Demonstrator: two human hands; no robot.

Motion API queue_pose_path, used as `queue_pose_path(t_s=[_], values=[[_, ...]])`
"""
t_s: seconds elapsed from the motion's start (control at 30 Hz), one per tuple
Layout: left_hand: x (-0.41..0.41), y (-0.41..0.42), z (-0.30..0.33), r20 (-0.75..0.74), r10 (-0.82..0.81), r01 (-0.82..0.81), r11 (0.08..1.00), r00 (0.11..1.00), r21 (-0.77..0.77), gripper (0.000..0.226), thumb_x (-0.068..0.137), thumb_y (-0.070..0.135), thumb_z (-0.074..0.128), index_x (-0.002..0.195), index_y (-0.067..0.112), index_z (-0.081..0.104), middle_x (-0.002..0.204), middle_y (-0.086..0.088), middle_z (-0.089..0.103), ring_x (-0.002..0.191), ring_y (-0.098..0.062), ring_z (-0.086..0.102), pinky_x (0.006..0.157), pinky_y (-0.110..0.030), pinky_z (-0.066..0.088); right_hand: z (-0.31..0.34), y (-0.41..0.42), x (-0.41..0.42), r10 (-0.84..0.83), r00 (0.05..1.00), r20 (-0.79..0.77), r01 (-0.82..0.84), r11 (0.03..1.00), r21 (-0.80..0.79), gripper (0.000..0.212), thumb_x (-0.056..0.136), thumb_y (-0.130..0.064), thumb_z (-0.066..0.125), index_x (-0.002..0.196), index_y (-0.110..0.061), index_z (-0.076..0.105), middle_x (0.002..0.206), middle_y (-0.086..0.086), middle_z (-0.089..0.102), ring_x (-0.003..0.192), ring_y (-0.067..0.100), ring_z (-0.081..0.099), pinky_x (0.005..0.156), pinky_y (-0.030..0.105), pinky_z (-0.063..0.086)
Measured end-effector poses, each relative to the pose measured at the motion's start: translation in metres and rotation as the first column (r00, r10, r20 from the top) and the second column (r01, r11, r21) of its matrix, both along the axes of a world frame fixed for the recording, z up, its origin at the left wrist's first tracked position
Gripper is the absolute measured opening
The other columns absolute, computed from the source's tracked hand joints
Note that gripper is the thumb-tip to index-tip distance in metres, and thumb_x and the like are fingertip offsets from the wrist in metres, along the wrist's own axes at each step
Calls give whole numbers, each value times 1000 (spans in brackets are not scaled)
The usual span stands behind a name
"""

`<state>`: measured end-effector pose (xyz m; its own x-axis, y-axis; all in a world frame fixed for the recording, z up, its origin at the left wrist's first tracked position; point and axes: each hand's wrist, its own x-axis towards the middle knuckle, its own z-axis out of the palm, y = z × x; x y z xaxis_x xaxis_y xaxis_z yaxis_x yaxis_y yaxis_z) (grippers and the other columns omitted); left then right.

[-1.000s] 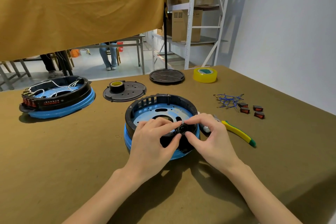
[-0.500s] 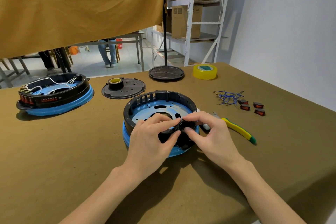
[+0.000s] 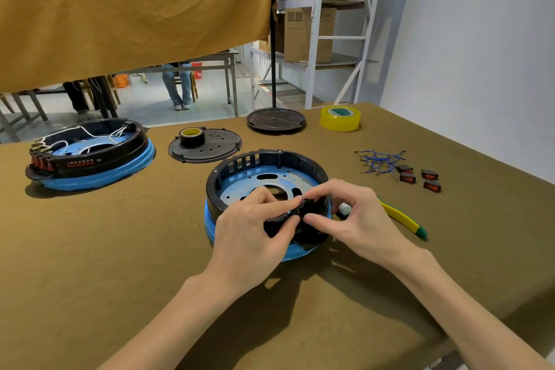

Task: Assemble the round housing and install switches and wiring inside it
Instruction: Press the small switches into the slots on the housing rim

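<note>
The round housing [image 3: 240, 168], a black slotted ring on a blue base with a pale blue plate inside, stands at the table's centre. My left hand [image 3: 252, 231] and my right hand [image 3: 354, 219] meet at its near rim. Both pinch a small black part [image 3: 312, 209] against the rim; it looks like a switch, but fingers hide most of it. Several loose black-and-red switches [image 3: 419, 177] lie to the right beside a bundle of blue wires [image 3: 378, 161].
A second housing [image 3: 90, 156] with white wiring and fitted red switches sits at the far left. A black lid [image 3: 216, 147] carries a tape roll [image 3: 192, 137]. Another black disc [image 3: 275, 120], yellow tape [image 3: 340, 118] and a yellow-handled tool [image 3: 402, 219] lie nearby.
Both hands stay pinched at the housing's near rim with only small finger shifts. The view has moved slightly; nothing on the table has moved.
</note>
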<state>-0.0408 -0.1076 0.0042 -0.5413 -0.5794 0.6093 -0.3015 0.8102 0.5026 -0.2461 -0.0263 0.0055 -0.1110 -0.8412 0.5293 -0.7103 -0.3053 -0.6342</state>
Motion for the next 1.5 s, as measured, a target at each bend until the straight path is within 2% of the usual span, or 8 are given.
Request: queue_pose_path(t_s=[0.13,0.3,0.53,0.77,0.93,1.1,1.23,1.5], values=[[-1,2,0,-25,11,-11,1000,1000,20,36,90,38,69,125,33,73,81,16,58,80,-9,57,63,-29,50,-2,-1,-2,37,999,32,-36,999,-25,34,88,-23,80,120,-31,74,112,-16,73,112,17,65,80,30,56],[-3,2,-1,-49,10,-8,1000,999,24,35,91,35,68,126,33,72,79,12,58,77,-12,56,62,-39,51,-10,-4,-2,43,994,100,-39,998,-48,33,87,-31,76,120,-29,74,115,-13,72,111,20,67,78,44,60],[-6,-1,-2,-48,12,-11,1000,999,26,33,95,31,69,128,35,71,80,11,62,78,-12,58,63,-42,51,-18,-5,1,-1,996,87,12,993,-119,33,89,-20,76,122,-23,74,117,-16,72,99,6,67,70,16,52],[-2,-3,-5,75,20,-13,996,997,-88,43,95,42,66,138,37,64,97,18,67,77,-4,52,65,-18,35,-17,-1,2,-9,1000,19,13,982,-189,35,89,-9,75,123,-18,74,117,-10,74,112,14,68,74,24,57],[1,-5,-7,112,16,4,985,994,-175,46,97,46,57,141,33,61,102,16,69,71,5,42,63,-12,27,-16,0,4,-13,1000,22,17,979,-201,34,90,-6,74,121,-17,75,113,-8,72,105,16,68,72,23,57],[2,-9,-11,145,-12,51,963,989,-265,48,98,38,57,143,21,60,104,8,72,79,3,39,68,-11,29,-13,-2,7,26,989,148,-1,987,-163,29,91,-2,72,116,-15,78,105,-8,72,104,19,67,76,26,59],[2,-10,-13,156,-3,54,942,988,-330,48,99,36,56,143,17,60,101,4,74,81,-5,57,71,-18,33,-12,-4,7,36,983,183,-6,987,-161,26,91,0,71,112,-13,79,103,-2,72,101,23,68,77,35,61],[2,-11,-17,121,0,46,925,993,-378,42,102,33,57,140,15,63,100,3,74,83,-10,62,71,-24,38,-15,-3,8,-1,997,71,16,979,-202,23,92,-6,71,113,-14,79,105,-1,72,99,21,68,72,37,59]])
